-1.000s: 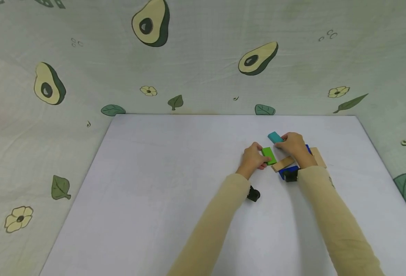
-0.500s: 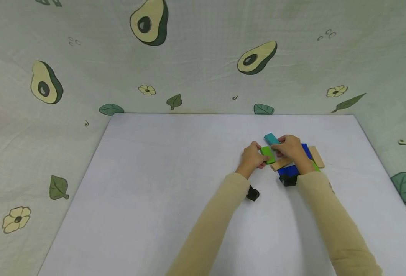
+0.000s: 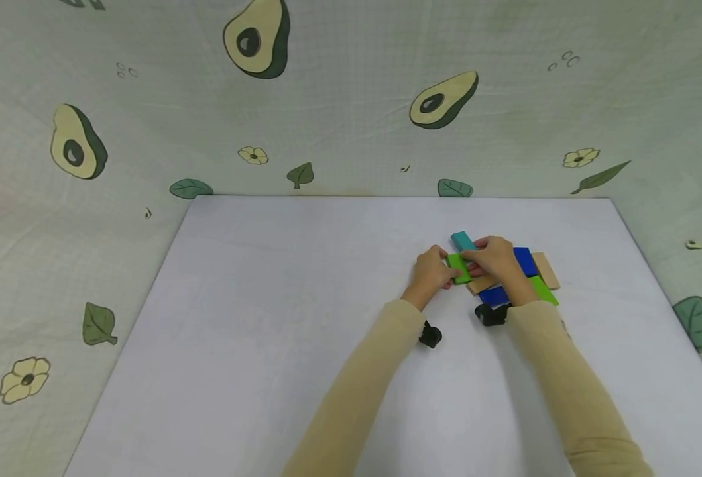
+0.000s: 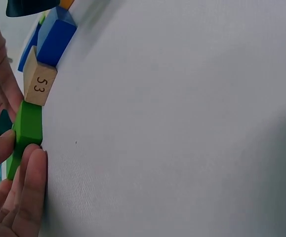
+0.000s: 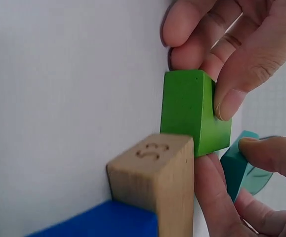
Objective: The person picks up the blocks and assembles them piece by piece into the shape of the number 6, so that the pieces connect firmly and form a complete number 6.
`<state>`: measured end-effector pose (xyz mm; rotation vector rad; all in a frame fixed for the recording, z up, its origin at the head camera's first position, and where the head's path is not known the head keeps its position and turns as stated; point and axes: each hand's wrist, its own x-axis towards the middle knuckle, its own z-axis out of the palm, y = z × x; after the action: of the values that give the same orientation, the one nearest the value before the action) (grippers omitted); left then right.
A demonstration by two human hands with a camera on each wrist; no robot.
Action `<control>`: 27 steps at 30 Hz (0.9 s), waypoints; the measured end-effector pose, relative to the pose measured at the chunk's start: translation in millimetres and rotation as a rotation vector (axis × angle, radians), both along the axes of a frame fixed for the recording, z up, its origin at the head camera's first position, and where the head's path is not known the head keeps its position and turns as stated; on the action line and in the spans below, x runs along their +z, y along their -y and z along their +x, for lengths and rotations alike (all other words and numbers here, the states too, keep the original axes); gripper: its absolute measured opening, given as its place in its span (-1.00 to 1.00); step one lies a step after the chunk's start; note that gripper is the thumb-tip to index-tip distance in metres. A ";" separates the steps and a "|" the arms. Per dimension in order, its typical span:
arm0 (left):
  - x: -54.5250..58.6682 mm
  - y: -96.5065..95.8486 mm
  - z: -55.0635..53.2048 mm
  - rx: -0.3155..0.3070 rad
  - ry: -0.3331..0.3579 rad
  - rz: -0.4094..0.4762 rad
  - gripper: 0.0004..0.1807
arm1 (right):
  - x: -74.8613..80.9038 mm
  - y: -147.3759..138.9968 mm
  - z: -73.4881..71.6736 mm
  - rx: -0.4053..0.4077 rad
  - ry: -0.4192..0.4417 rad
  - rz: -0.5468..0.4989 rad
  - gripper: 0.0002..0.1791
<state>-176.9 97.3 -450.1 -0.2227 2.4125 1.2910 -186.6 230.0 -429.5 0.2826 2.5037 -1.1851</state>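
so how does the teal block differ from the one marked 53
The teal block is blue-green; the 53 block is wood-coloured. The right hand pinches the teal block; the 53 block sits on the table beside a blue block. The 53 block is numbered; no number shows on the teal block. Both are oblong.

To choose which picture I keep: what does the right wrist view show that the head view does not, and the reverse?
Only right wrist: a legible 53 on the wooden block. Only head: the beige sleeves and avocado prints. Both: that wooden block, the left hand pinching a green block, the right hand pinching a teal block.
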 end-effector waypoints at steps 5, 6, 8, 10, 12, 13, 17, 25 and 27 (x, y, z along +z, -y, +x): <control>0.4 11.0 0.1 -0.022 -0.034 -0.040 -0.58 | 1.9 9.8 2.6 -0.016 0.011 -0.022 -0.42; 0.4 13.7 0.1 -0.026 -0.040 -0.048 -0.58 | 2.5 11.9 3.1 -0.018 0.016 -0.029 -0.42; 0.5 19.5 0.4 -0.039 -0.051 -0.061 -0.59 | 2.7 15.4 3.3 -0.024 0.024 -0.040 -0.42; 0.1 25.7 0.8 -0.050 -0.064 -0.066 -0.58 | 2.6 19.4 3.7 -0.025 0.024 -0.057 -0.42; 0.2 31.9 1.1 -0.050 -0.072 -0.067 -0.58 | 1.6 24.0 3.8 -0.024 0.021 -0.077 -0.40; 0.4 35.1 1.2 -0.054 -0.075 -0.069 -0.58 | 0.7 26.1 3.7 -0.024 0.019 -0.083 -0.40; 1.1 46.5 1.5 -0.061 -0.084 -0.066 -0.57 | -2.8 35.6 4.3 -0.030 0.010 -0.111 -0.40; -0.5 69.8 -1.3 -0.086 -0.077 -0.067 -0.56 | -9.9 52.4 0.6 -0.059 0.006 -0.127 -0.43; -0.7 76.9 -2.2 -0.092 -0.073 -0.075 -0.56 | -11.6 56.1 -1.2 -0.046 0.005 -0.108 -0.43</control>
<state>-179.2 20.4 -450.8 -0.0852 2.5037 1.1892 -187.8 173.9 -441.1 0.3158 2.4308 -1.3310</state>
